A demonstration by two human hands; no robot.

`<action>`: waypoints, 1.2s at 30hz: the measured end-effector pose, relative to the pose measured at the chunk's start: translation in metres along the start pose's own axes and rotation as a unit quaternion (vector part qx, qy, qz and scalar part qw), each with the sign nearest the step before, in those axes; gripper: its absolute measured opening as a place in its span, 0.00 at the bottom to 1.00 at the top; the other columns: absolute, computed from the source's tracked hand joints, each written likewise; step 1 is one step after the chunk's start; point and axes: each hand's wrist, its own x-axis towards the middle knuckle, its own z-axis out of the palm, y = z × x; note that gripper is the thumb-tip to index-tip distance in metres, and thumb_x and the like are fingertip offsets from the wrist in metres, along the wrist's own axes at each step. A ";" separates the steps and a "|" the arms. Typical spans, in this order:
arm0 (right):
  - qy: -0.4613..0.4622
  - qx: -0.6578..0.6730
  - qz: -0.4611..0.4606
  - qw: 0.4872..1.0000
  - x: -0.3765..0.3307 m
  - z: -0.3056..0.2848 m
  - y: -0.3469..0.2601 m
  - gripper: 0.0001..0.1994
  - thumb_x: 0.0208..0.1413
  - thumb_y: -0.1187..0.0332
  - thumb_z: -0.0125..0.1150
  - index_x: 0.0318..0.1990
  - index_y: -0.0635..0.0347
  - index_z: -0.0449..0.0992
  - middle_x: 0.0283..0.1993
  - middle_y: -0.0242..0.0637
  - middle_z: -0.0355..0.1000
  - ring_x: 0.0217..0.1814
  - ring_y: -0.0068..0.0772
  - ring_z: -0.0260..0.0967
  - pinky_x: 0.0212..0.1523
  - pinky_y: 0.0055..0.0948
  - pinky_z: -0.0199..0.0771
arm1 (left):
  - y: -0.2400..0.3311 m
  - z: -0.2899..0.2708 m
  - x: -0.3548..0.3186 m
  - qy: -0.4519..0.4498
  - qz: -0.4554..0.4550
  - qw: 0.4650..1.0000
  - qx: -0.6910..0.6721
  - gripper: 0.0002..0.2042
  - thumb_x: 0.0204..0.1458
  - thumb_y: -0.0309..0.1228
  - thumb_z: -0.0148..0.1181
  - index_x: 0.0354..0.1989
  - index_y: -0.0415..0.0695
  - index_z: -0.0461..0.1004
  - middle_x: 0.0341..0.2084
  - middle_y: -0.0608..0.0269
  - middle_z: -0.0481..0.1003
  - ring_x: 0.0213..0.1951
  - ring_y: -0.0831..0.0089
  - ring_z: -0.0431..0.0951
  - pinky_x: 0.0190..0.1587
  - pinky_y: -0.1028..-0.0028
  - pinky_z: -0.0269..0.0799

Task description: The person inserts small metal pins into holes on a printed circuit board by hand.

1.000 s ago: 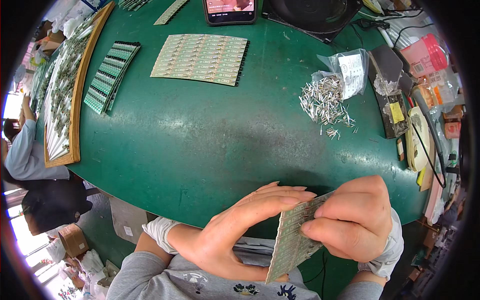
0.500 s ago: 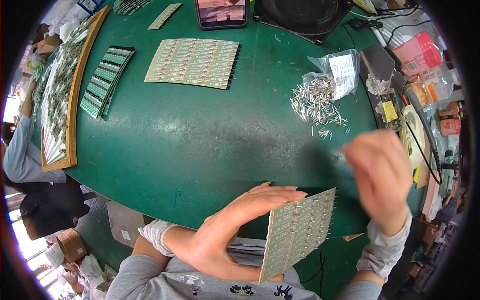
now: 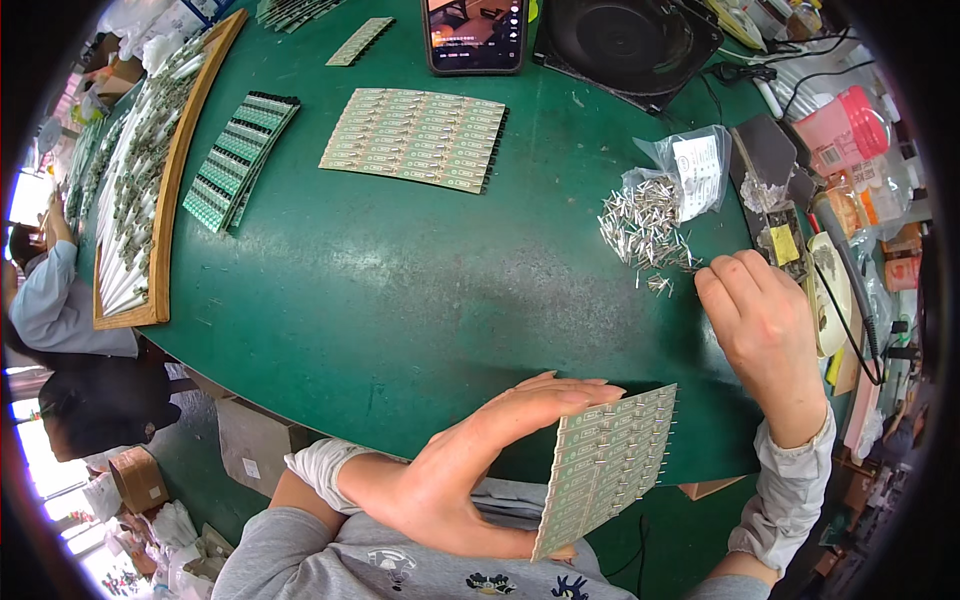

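Note:
My left hand (image 3: 480, 450) grips a circuit board panel (image 3: 605, 470) by its edges, fingers along the top and thumb at the bottom. The panel stands tilted over the table's near edge, with thin metal pins sticking out of it. Beyond it, my right hand (image 3: 765, 325) is low over the table, its fingers bent together. Their tips are at the right edge of a heap of small metal pins (image 3: 640, 225), and whatever is between them is hidden. A clear plastic bag (image 3: 698, 170) with a white label lies against the heap.
Another board panel (image 3: 415, 138) lies flat at the back. Left of it are stacked green boards (image 3: 240, 160) and a wooden-framed tray (image 3: 160, 240) of white-stemmed parts. A phone (image 3: 476, 38) and black tray (image 3: 630, 45) stand behind. A soldering iron (image 3: 850, 260) lies right; another person (image 3: 70, 290) sits left.
My right hand has moved from near the panel out toward the pin heap, and its motion blur is gone. My left hand still holds the panel. The whole view has shifted slightly.

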 end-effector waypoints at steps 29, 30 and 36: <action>0.119 0.591 0.073 0.794 0.005 -0.029 -0.067 0.13 0.36 0.73 0.75 0.34 0.53 0.82 0.35 0.30 0.71 0.32 0.31 0.66 0.32 0.27 0.66 | 0.009 -0.002 -0.002 -0.033 -0.075 0.997 -0.009 0.58 0.30 0.20 0.80 0.67 0.39 0.40 0.64 0.33 0.51 0.65 0.50 0.60 0.63 0.55 0.62; 0.121 0.594 0.076 0.791 0.004 -0.028 -0.067 0.13 0.36 0.72 0.75 0.34 0.54 0.82 0.35 0.31 0.71 0.32 0.31 0.66 0.32 0.27 0.66 | 0.009 -0.002 -0.002 -0.034 -0.081 0.996 -0.010 0.58 0.29 0.20 0.80 0.67 0.40 0.40 0.65 0.33 0.51 0.65 0.51 0.60 0.63 0.55 0.63; 0.125 0.595 0.078 0.790 0.007 -0.024 -0.069 0.14 0.36 0.73 0.75 0.34 0.54 0.82 0.35 0.32 0.71 0.31 0.31 0.66 0.31 0.27 0.65 | 0.011 -0.002 -0.002 -0.032 -0.088 0.996 -0.006 0.58 0.28 0.21 0.81 0.67 0.41 0.41 0.65 0.35 0.52 0.65 0.53 0.60 0.63 0.55 0.63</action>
